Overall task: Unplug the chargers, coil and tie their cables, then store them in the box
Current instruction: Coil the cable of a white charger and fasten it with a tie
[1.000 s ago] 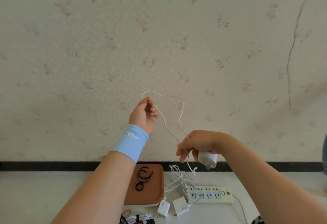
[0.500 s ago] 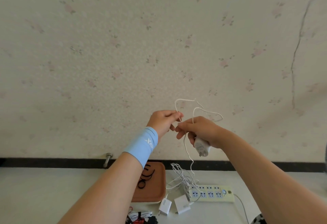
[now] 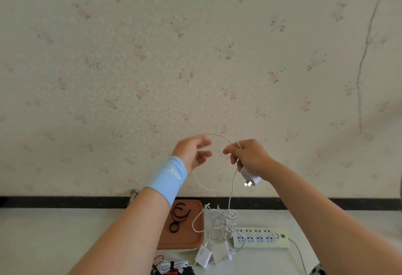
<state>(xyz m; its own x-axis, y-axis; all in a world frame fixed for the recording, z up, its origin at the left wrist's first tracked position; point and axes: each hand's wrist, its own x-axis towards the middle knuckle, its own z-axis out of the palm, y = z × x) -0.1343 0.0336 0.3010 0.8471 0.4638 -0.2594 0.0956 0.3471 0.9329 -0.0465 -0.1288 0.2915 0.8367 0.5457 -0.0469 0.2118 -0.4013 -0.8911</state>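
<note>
above the power strip [image 3: 261, 239], right hand [image 3: 250, 157] grasps charger [image 3: 250, 177] and pinches its cable [image 3: 231, 187], left hand [image 3: 193, 153] loose, holding nothing; advice: catch slack, add 1 even loop.

White charger [image 3: 250, 174] of smooth, glossy plastic, its metal prongs [image 3: 248, 184] gleaming. Thin white cable [image 3: 231, 187] with a smooth coating. Pale blue wristband [image 3: 167, 177] of matt stretch cloth. Cream power strip [image 3: 261, 244] in smooth plastic. Terracotta tray [image 3: 185, 239], matt finish. Wallpaper [image 3: 152, 57], matt and faintly textured.
</note>
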